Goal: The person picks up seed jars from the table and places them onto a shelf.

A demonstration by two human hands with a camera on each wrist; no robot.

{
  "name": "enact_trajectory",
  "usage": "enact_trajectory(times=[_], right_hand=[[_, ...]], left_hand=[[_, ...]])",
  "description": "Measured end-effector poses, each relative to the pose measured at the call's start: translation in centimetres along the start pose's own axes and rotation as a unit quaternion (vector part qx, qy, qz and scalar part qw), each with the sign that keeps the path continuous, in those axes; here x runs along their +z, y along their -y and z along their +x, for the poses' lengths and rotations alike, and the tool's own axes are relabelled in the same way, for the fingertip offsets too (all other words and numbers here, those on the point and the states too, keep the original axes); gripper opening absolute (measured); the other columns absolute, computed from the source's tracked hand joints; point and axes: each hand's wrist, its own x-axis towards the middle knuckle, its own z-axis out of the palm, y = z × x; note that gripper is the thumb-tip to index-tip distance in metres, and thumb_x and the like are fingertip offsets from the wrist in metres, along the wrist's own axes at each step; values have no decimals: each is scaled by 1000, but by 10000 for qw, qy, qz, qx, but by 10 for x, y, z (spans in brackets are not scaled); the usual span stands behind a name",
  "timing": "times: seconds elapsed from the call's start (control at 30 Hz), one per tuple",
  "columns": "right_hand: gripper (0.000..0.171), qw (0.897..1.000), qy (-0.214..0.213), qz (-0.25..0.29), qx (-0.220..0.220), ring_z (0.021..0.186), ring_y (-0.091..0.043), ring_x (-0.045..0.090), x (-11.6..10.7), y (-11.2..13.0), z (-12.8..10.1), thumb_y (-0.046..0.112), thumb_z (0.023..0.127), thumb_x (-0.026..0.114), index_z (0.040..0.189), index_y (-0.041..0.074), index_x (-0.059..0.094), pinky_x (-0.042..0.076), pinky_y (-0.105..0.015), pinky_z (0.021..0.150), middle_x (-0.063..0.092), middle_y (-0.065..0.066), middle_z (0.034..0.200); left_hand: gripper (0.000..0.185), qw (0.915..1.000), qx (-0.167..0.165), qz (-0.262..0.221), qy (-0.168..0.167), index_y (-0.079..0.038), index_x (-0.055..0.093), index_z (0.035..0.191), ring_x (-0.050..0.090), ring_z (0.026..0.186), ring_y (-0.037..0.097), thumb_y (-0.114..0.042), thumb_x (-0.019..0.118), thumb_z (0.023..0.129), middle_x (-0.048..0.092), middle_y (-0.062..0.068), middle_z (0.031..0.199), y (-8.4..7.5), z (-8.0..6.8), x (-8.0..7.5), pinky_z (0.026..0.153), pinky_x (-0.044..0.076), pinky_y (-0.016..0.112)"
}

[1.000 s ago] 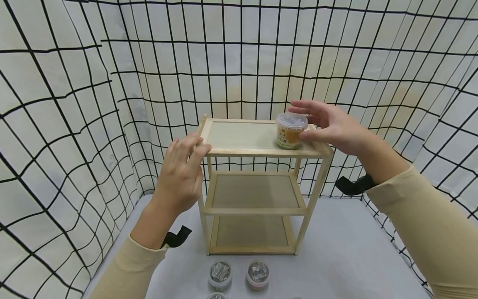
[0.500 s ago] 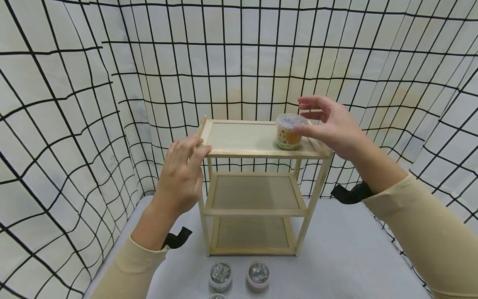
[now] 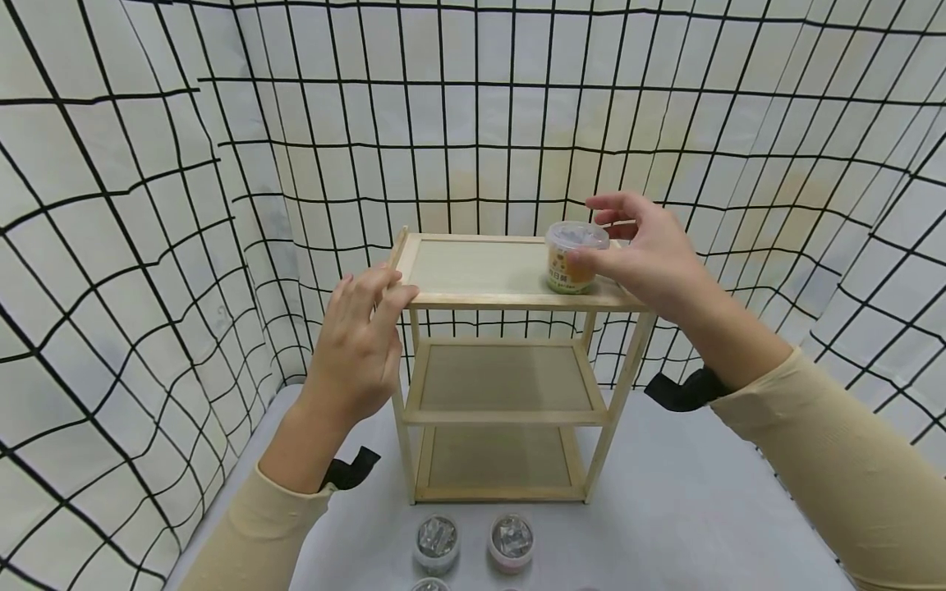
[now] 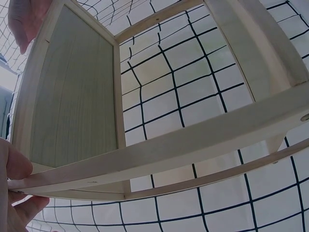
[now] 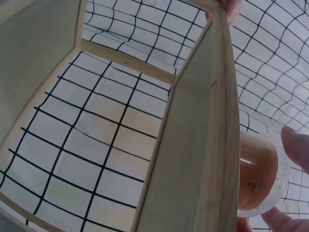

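Observation:
A small clear tub (image 3: 569,261) with an orange label stands on the right end of the top board of a three-tier wooden shelf (image 3: 480,271). My right hand (image 3: 639,258) curls round the tub, thumb on its front and fingers over the back of its lid. In the right wrist view the tub (image 5: 258,179) sits against the board's edge with fingertips (image 5: 297,147) touching it. My left hand (image 3: 362,345) holds the shelf's front left corner. The left wrist view shows the rail (image 4: 145,157) pinched between a finger (image 4: 12,164) and the thumb.
Two small lidded jars (image 3: 436,542) (image 3: 510,540) stand on the grey table (image 3: 665,509) in front of the shelf, and a third (image 3: 429,584) peeks in at the bottom edge. Grid-patterned cloth walls (image 3: 148,205) close in the left, back and right.
My right hand has shifted left and its fingers have closed in round the tub. The tub, the shelf and my left hand have stayed put.

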Motion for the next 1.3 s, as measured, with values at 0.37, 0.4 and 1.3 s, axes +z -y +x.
enact_trajectory(times=[0.37,0.4,1.3], right_hand=[[71,9998,118,150,-19,139,-27,55,1,-2,1,26,89,88,152,20,56,45,-49,116,56,-8,149],[71,9998,138,162,-41,139,-27,55,0,-3,1,25,89,88,152,20,56,45,-49,116,57,-7,149],[65,9914,1096,623,-340,131,-23,59,-14,-11,7,18,98,79,156,19,50,47,-33,108,55,-3,152]], left_hand=[[48,10000,2,-11,-16,-9,58,141,49,147,38,-6,39,98,53,19,148,0,0,0,123,34,73],[48,10000,-2,-2,5,-9,58,142,48,148,38,-7,38,98,53,19,149,0,0,0,124,33,72],[46,9999,-57,-87,-29,-8,58,141,47,148,38,-7,40,99,53,19,149,0,-1,1,125,33,71]])
